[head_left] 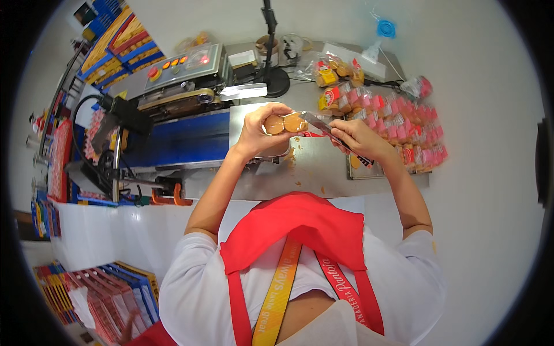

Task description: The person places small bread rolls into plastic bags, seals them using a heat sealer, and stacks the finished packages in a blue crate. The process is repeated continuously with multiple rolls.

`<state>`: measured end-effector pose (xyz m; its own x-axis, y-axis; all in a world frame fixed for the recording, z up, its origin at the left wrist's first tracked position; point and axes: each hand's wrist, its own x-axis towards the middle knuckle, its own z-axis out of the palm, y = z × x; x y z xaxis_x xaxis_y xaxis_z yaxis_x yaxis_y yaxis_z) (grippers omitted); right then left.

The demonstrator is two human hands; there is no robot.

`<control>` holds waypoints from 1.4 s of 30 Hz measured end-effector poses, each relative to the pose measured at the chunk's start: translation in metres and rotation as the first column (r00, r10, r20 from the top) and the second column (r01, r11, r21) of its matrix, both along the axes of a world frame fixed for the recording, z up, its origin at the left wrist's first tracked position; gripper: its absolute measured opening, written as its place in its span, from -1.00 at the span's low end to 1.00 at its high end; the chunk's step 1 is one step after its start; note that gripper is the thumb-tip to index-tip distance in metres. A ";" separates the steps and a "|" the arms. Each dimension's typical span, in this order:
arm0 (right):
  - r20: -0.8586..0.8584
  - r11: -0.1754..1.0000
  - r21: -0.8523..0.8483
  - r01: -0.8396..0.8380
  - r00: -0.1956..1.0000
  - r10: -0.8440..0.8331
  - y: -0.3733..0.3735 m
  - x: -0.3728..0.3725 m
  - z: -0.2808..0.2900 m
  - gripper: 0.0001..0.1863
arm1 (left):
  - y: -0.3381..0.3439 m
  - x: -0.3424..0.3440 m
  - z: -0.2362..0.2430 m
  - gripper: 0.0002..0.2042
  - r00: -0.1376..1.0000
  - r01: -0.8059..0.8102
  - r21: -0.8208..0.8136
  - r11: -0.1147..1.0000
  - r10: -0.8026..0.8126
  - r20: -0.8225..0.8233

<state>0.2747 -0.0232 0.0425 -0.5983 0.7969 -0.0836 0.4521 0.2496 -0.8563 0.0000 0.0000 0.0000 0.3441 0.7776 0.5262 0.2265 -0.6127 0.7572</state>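
Observation:
Above the steel table, my left hand (pixel 257 130) is closed on the left end of a clear pack of round cookies (pixel 277 124). My right hand (pixel 360 140) grips a knife (pixel 317 121) with a grey blade and a dark handle. Its blade tip is at the right end of the pack; whether it touches the film, I cannot tell. Below the hands, orange-brown crumbs (pixel 292 154) are scattered on the tabletop (pixel 265 180).
To the left runs a machine with a blue belt (pixel 173 142) and a control panel (pixel 182 64) with lit buttons. Rows of packed cookies (pixel 398 121) fill the right side. A black stand (pixel 276 83) rises at the back. Stacked trays (pixel 104 291) stand at lower left.

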 end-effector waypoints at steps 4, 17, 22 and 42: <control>-0.038 0.998 0.024 -0.062 0.997 0.063 0.004 -0.015 -0.004 -0.79 | -0.012 -0.016 0.010 -0.59 0.991 -0.086 0.137 0.987 0.099 -0.090; -0.135 0.975 0.220 -0.001 0.990 0.032 -0.028 -0.064 -0.013 -0.82 | -0.045 -0.043 0.015 -0.57 0.956 -0.244 0.263 0.933 0.277 -0.096; -0.083 0.994 0.105 -0.018 0.996 0.027 -0.035 -0.069 0.002 -0.82 | -0.053 -0.049 0.012 -0.57 0.956 -0.256 0.229 0.939 0.281 -0.086; -0.063 0.992 -0.002 -0.124 0.990 0.123 -0.029 -0.083 0.014 -0.82 | -0.061 -0.061 0.021 -0.47 0.944 -0.282 0.219 0.934 0.311 -0.109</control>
<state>0.1916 -0.0522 0.0564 -0.6964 0.7161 -0.0470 0.3634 0.2954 -0.8836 -0.0614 -0.0614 0.0205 0.1952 0.7408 0.6427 0.5155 -0.6350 0.5753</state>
